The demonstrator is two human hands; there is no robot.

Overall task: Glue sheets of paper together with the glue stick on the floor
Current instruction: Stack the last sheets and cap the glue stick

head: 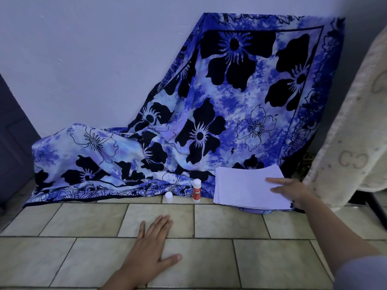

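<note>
One work surface: a pale tiled floor point(209, 258) with dark grout lines, meeting a plain white wall point(83, 59). One blue-and-black floral cloth point(230, 101) is draped down the wall and spreads onto the floor. A dark door panel point(12, 143) sits at far left and a cream patterned fabric point(345, 132) hangs at far right.

Left hand point(152, 245): palm down, flat on bare tile, fingers straight and slightly spread, holding nothing.

Right hand point(291, 190): arm extended, straight fingers resting on top of the paper stack point(240, 185) near its right edge. Thumb position is unclear.

Count: one glue stick point(196, 190), upright and uncapped, at the cloth's front edge just left of the stack. One white cap point(168, 196) stands on the floor left of the glue stick, apart from it. One stack of white sheets lies on the cloth; the number of sheets cannot be told.
</note>
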